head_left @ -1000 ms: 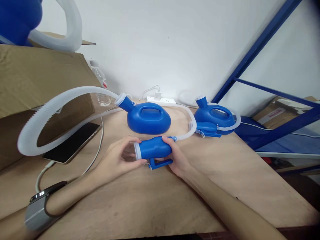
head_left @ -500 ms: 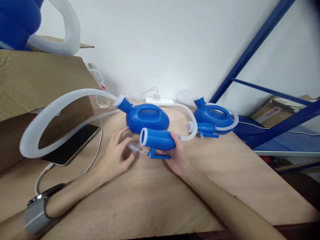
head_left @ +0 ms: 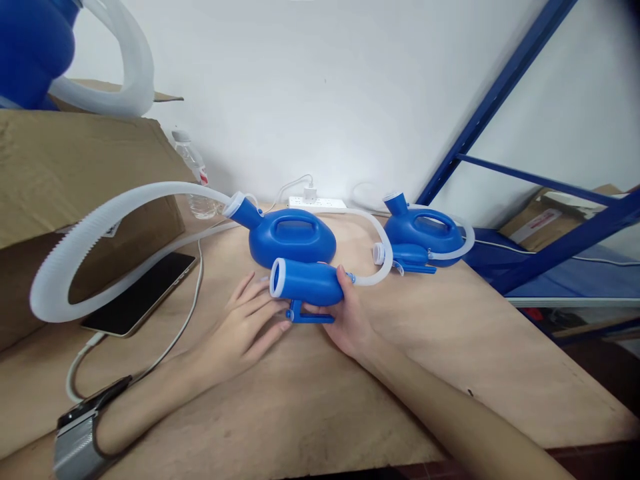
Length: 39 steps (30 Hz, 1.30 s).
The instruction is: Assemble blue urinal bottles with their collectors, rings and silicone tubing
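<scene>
My right hand (head_left: 353, 320) is closed around a blue plastic urinal receiver (head_left: 313, 283), its white-rimmed mouth facing left and its flat blue handle below. A translucent hose (head_left: 384, 257) leaves the receiver's right end and curves back behind a blue urinal bottle (head_left: 293, 243) standing just behind. My left hand (head_left: 250, 323) is beside the receiver's mouth, fingers stretched out and thumb apart; its fingertips are partly hidden near the rim and handle. The receiver's clear cap is mostly hidden there. From the bottle's neck, a ribbed hose (head_left: 75, 247) loops to the left.
Another blue urinal bottle (head_left: 425, 230) with its receiver stands at the right. A phone (head_left: 140, 293) on a cable, a cardboard box (head_left: 90, 160) and a water bottle (head_left: 193, 173) are at the left. A power strip (head_left: 320, 203) lies by the wall; a blue rack (head_left: 500, 100) rises at the right.
My left hand has moved slightly right, up to the receiver's mouth, and its fingers have straightened, covering most of the clear cap. The receiver has shifted slightly left in my right hand.
</scene>
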### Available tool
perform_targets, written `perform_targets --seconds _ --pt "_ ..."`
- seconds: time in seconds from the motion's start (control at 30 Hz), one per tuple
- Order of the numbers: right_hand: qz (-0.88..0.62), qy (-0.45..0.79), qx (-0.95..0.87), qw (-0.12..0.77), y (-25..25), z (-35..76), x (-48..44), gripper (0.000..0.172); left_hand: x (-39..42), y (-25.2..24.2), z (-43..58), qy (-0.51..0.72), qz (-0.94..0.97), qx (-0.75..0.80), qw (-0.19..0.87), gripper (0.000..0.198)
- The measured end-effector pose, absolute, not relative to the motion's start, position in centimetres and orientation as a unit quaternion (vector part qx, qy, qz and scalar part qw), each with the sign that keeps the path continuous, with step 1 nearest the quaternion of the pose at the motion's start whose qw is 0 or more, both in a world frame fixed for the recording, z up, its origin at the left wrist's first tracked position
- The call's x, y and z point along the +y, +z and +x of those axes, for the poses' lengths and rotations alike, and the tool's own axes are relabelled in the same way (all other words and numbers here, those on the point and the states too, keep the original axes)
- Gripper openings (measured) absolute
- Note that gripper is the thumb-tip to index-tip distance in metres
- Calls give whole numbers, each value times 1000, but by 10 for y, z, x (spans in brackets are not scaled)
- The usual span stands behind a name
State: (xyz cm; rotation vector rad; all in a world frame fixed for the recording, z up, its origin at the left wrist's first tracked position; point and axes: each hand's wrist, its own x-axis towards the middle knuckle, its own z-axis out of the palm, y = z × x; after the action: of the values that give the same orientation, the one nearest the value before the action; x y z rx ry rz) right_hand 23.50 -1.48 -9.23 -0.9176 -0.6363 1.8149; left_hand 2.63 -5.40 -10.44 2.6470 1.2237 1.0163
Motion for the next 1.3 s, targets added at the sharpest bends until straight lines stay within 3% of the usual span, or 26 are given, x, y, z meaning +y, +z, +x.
perform_targets --seconds 0.2,0.4,0.6,0.7,0.77,0.93,1.3 --pt "-368 729 -282 503 -95 234 -16 54 -55 -100 27 311 856 403 85 33" --pt "-392 700 -271 532 -94 245 -4 54 -54 -97 19 320 848 421 18 40" --pt "-386 716 -291 504 -92 248 -3 50 -39 -106 4 281 824 486 -76 17" --pt "-381 723 -292 497 -96 245 -4 49 -41 -105 4 311 809 483 -121 40" --pt "-382 719 -299 498 -97 243 -4 50 -46 -101 8 342 811 458 -123 41" --pt "-374 715 -331 489 -98 241 -9 55 -53 -94 17 389 827 405 -1 11" --pt "-368 726 -345 467 -98 240 -12 49 -52 -71 14 355 822 368 252 26"
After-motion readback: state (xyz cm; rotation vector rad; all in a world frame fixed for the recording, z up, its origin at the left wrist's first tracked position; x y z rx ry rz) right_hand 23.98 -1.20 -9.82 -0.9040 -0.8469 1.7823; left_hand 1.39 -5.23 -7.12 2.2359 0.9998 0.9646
